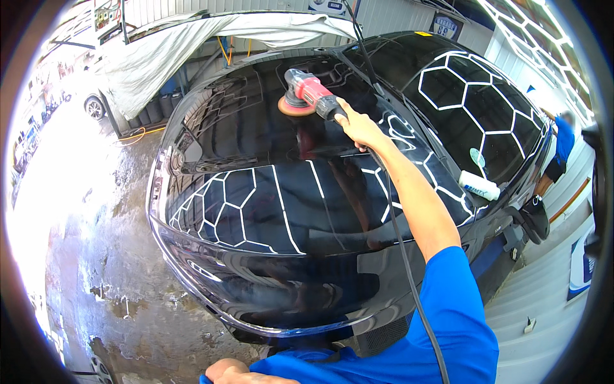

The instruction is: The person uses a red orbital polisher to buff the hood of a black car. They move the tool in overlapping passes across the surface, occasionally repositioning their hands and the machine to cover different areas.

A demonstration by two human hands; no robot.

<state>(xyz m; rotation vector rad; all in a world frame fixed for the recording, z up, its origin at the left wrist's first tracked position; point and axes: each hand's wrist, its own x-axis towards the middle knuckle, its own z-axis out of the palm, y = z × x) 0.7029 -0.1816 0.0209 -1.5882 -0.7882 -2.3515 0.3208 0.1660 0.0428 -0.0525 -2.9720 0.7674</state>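
Note:
My right hand (357, 126) is closed round the rear handle of a red and black power polisher (312, 93), my arm stretched far out. The polisher's orange pad (295, 106) is at the far part of a glossy black car hood (259, 192); whether it spins cannot be told. A black power cord (405, 259) runs from the handle down along my arm. At the bottom edge, bare skin of my left hand or arm (240, 373) shows beside my blue shirt; the fingers are not clearly seen. A white bottle (479, 186) lies on its side near the windshield's base.
The windshield (475, 105) reflects hexagonal lights. A side mirror (533, 218) juts out at right. Beyond it a person in a blue shirt (562, 139) stands by the car. A white sheet (144, 67) hangs behind. An orange hose (144, 135) lies on the wet-looking concrete floor (124, 269).

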